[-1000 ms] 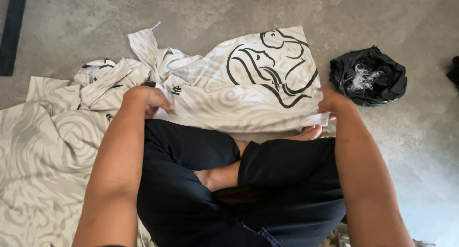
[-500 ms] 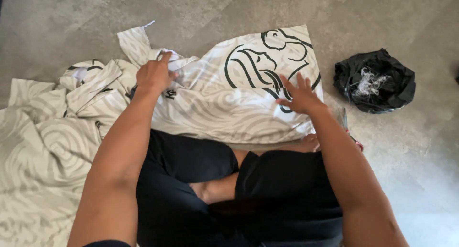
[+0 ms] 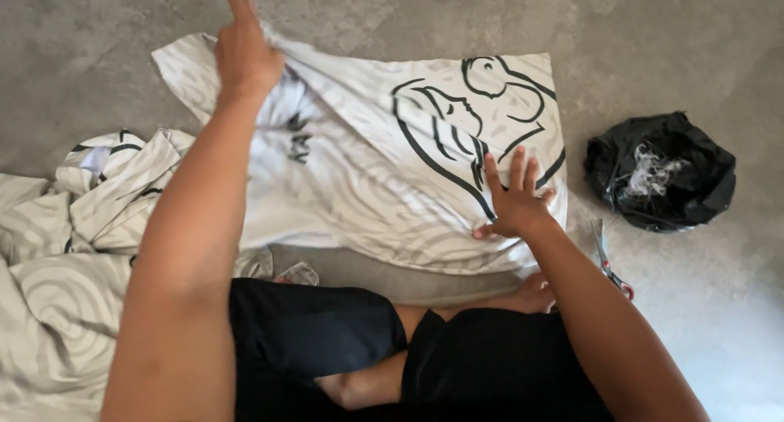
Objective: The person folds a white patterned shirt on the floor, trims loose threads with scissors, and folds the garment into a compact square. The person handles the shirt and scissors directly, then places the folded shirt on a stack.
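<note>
A white cloth (image 3: 367, 185) with pale swirl pattern and a black line drawing lies spread on the grey floor in front of my crossed legs. My left hand (image 3: 243, 50) reaches far forward and pinches the cloth's far left edge, lifting it slightly. My right hand (image 3: 513, 197) rests flat with spread fingers on the cloth's near right part, over the black drawing.
More of the same patterned fabric (image 3: 73, 250) lies bunched and spread at my left. A black plastic bag (image 3: 660, 170) with white scraps inside sits on the floor at the right. Scissors (image 3: 611, 263) with red handles lie beside my right forearm.
My left hand has moved forward and away, pulling the cloth's far edge out flatter. My right hand slid down a little and presses the cloth. The cloth lies further from my legs.
</note>
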